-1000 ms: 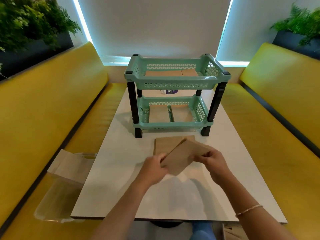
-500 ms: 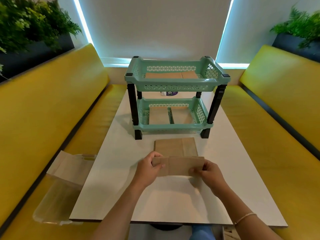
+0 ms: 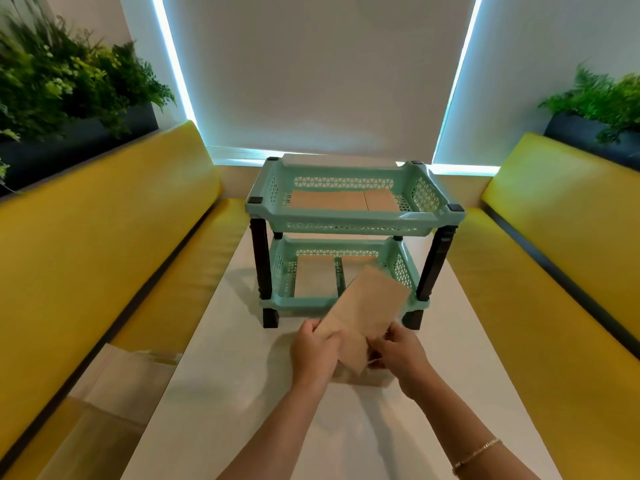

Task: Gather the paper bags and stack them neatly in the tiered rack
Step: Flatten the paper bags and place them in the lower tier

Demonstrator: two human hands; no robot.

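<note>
Head camera view, looking down a white tabletop point(image 3: 214, 393) between yellow bench seats. Half a second ago both hands held a folded brown paper bag point(image 3: 365, 315) flat and low near the tabletop; now it is lifted and tilted, its far end pointing toward one o'clock, overlapping the front rim of the mint-green tiered rack point(image 3: 346, 226) at twelve o'clock. The left hand point(image 3: 313, 348) has its grip pinching the bag's near left edge; the right hand point(image 3: 398, 351) pinches the near right corner. Bags already lie in both tiers. The bag that lay flat before the rack is no longer visible. Placing looks imminent, probably in the lower tier.
</note>
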